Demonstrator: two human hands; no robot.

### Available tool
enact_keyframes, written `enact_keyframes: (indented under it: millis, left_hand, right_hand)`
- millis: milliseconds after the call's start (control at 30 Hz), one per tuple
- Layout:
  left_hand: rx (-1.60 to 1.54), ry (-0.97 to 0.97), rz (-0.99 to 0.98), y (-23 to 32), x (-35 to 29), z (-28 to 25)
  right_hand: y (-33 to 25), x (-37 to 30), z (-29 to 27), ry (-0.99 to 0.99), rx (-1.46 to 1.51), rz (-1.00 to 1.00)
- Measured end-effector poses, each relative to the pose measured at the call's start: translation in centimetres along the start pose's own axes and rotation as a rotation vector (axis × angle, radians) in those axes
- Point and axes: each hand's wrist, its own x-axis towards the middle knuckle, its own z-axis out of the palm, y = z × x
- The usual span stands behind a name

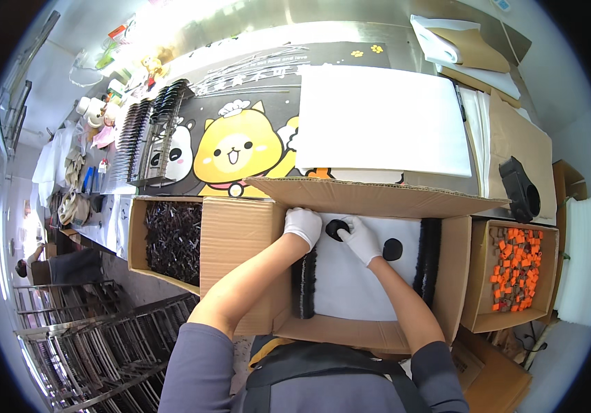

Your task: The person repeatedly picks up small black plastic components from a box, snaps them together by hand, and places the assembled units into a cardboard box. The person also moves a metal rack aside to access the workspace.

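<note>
An open cardboard box [457, 268] stands in front of me, lined with a white sheet [357, 292]. Dense rows of thin black pieces run along its left side [306, 289] and right side [428, 258]. My right hand [361, 241], in a white glove, pinches a round black piece [337, 230] over the sheet. Another black disc [392, 249] lies on the sheet, right of that hand. At the box's far left corner, my gloved left hand [302, 226] is curled closed by the end of the left row; its fingertips are hidden.
A carton of small dark pieces [171, 241] stands left, one of orange and brown pieces [516, 268] right. Behind are a cartoon mat [240, 148], white sheets [385, 120], a rack of black pieces [151, 127] and a black tape dispenser [519, 189]. Metal racks [109, 351] stand lower left.
</note>
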Motion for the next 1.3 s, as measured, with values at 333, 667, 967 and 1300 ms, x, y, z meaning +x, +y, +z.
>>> enact_keyframes:
  millis: [333,667,967,1300]
  left_hand:
    - [-0.114,0.075,-0.087,0.7,-3.5,-2.0]
    - [-2.797,0.043,-0.644,6.0,-7.7,1.8]
    - [-2.450,-0.006,-0.645,5.1,-9.5,-0.4]
    - [-0.948,0.272,-0.493,3.1,-6.9,-1.7]
  right_hand:
    - [-3.9,-2.3,-2.9,0.140,-0.375,-0.107]
    - [-9.5,-7.0,-3.9,-0.352,-0.040,0.005]
    - [-9.2,-6.2,-4.0,-0.462,-0.128,-0.030]
    - [-6.5,-3.4,-2.3,0.210,-0.283,-0.166]
